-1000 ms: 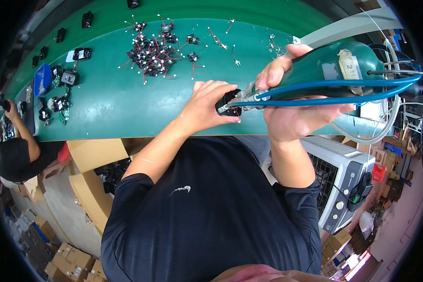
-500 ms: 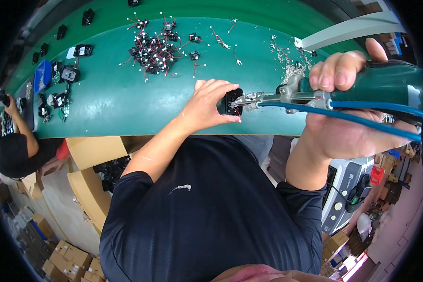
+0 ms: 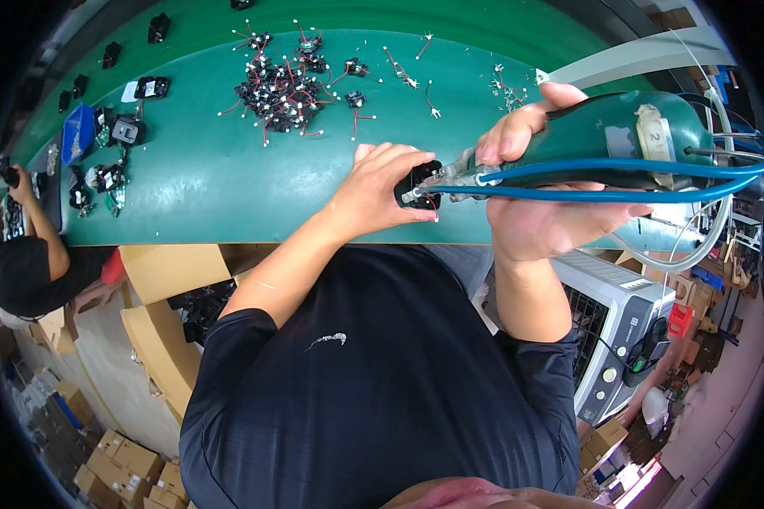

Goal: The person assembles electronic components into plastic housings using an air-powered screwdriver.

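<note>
My left hand [image 3: 372, 188] curls its thumb and fingers round a small black plastic housing [image 3: 406, 181] near the front edge of the green bench. A red wire shows at the housing's near side. In my right hand [image 3: 535, 227] lies a green powered screwdriver [image 3: 598, 136] with blue hoses [image 3: 603, 196]. Its metal nose points left and sits over the housing, overlapping it in view. The very tip and what it touches cannot be made out.
A heap of black parts with red wires [image 3: 284, 97] lies on the bench [image 3: 204, 187]. Farther left are a blue tray [image 3: 78, 134] and circuit boards. A pale metal arm [image 3: 637, 53] rises at right. Cardboard boxes [image 3: 174, 276] stand below, and another person [image 3: 30, 276] works at far left.
My right hand and the screwdriver have moved left, bringing the tool's nose farther over the housing. The tool now hides the pile of small screws. My left hand has barely moved.
</note>
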Demonstrator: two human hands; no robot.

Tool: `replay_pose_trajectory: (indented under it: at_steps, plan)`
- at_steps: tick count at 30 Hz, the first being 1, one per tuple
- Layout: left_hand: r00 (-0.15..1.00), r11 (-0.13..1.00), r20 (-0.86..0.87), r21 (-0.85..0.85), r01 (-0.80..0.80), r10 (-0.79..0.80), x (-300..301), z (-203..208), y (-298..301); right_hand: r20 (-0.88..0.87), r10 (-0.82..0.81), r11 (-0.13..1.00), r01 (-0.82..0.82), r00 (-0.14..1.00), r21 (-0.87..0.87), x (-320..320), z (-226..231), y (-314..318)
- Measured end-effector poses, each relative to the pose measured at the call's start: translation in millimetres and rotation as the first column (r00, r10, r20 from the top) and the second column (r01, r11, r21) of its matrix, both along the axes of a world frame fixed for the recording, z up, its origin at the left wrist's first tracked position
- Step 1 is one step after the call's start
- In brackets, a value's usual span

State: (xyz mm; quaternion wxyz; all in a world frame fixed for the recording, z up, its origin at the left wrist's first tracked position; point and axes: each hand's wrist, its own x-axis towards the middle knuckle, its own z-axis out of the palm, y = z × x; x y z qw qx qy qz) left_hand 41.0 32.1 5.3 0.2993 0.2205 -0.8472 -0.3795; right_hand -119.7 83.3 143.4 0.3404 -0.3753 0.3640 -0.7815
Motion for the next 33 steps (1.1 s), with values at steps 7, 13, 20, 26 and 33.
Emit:
replay_pose_trajectory:
  at_steps: [7,13,20,26,33]
  plan:
    - [1.000,1.000,0.005,0.012,0.007,-0.007,1,1,0,0.024,-0.021,0.999,0.020,0.999,0.031,2,-4,1]
    - [1.000,0.999,0.009,0.026,0.023,-0.023,3,3,-2,0.141,0.120,0.992,-0.114,0.983,-0.044,7,-10,-1]
    - [1.000,0.998,0.029,-0.056,0.007,-0.005,1,0,-3,-0.074,0.086,0.986,-0.096,0.994,-0.136,-16,18,-14]
    - [0.996,0.999,0.089,-0.029,0.019,-0.017,9,40,-36,-0.331,0.183,0.922,-0.279,0.926,-0.269,-80,120,14]
    - [0.730,0.800,0.400,-0.499,-0.334,0.555,-2,84,-274,-0.454,-0.423,0.904,0.397,0.784,-0.158,-68,55,15]
